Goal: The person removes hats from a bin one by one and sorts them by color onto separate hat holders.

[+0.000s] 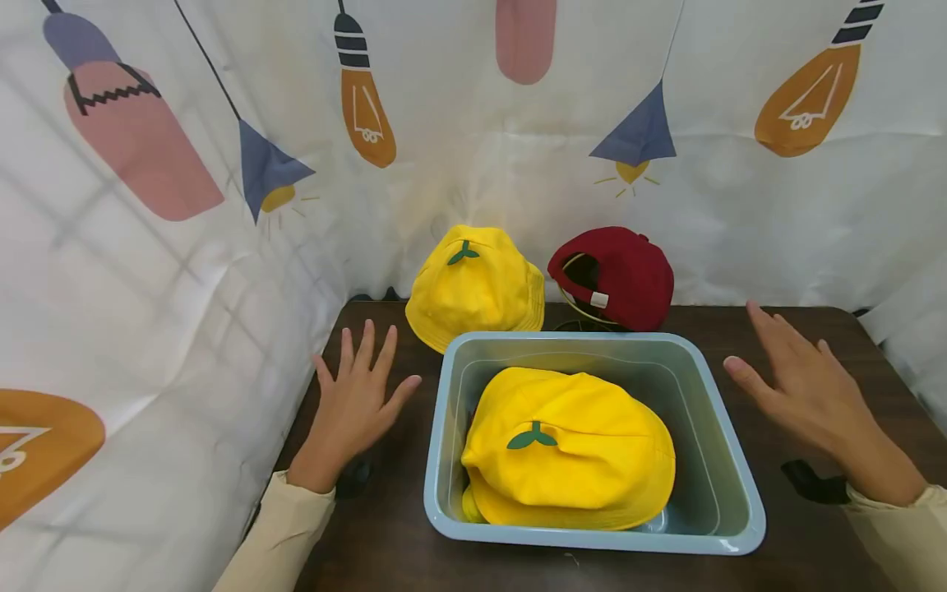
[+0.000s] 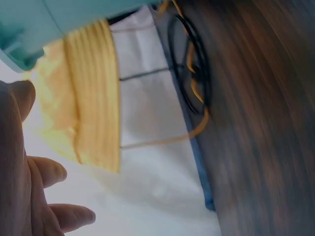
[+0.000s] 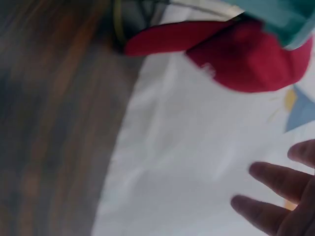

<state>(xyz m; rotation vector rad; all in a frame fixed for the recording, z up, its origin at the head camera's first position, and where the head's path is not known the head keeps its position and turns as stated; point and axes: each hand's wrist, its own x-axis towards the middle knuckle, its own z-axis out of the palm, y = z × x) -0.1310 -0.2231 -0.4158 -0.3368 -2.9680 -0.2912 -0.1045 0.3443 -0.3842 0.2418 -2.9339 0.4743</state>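
A light blue plastic basin (image 1: 710, 444) stands on the table with a yellow bucket hat (image 1: 592, 460) lying in it, a green sprout mark on its crown. To the left of the basin, my left hand (image 1: 355, 407) is held with fingers spread and straight, touching nothing. On the opposite side my right hand (image 1: 810, 386) hovers beside the rim, fingers extended and thumb apart. Behind the basin are a second yellow bucket hat (image 1: 477, 284) with the same sprout and a dark red cap (image 1: 629, 275), its back opening facing forward.
The dark wooden table (image 1: 385, 526) runs back to a white curtain (image 1: 444, 107) printed with lamps and bulbs. Another stretch of curtain closes in along the left side. In the left wrist view, looped black and orange cords (image 2: 197, 73) show near the table's edge.
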